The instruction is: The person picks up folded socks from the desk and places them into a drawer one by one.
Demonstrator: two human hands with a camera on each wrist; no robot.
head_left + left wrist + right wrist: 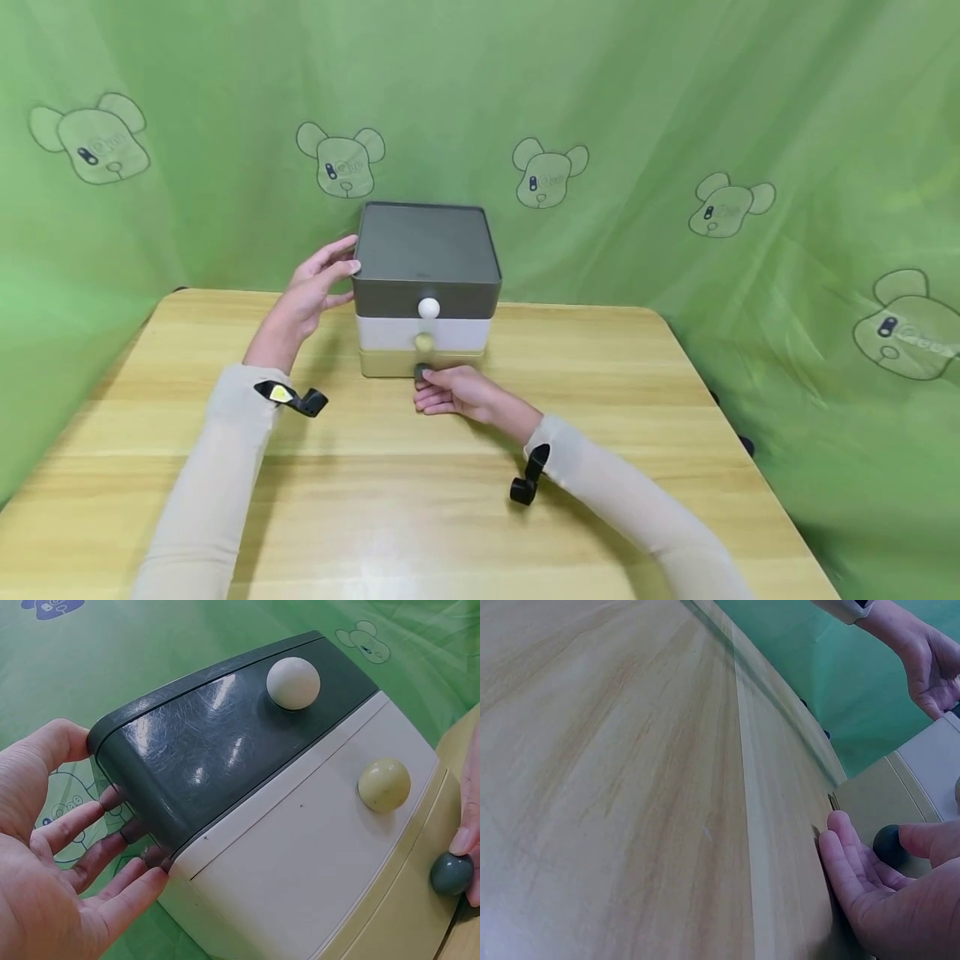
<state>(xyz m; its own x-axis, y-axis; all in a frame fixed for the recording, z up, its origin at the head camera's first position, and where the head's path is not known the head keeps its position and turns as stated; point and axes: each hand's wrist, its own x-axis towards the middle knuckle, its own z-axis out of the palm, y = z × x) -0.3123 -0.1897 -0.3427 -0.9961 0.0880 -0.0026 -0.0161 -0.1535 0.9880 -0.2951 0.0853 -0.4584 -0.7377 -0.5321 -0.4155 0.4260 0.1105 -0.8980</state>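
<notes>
A small three-tier drawer box [427, 246] stands toward the back of the table. Its top tier is dark grey with a white knob [293, 683], the middle one white with a yellow-green knob [384, 784]. The bottom tier is pale yellow and bears a dark grey round knob [451, 873]. My left hand [306, 293] touches the box's left side near the top, fingers spread and fairly straight. Down at the front, my right hand [459, 392] pinches the dark grey knob with thumb and fingers. All three drawers sit flush in the box.
The box rests on a light wooden table [360, 500]. Behind and around it hangs a green curtain [622, 100] with bear-head prints. Each sleeve carries a black wrist mount [528, 475].
</notes>
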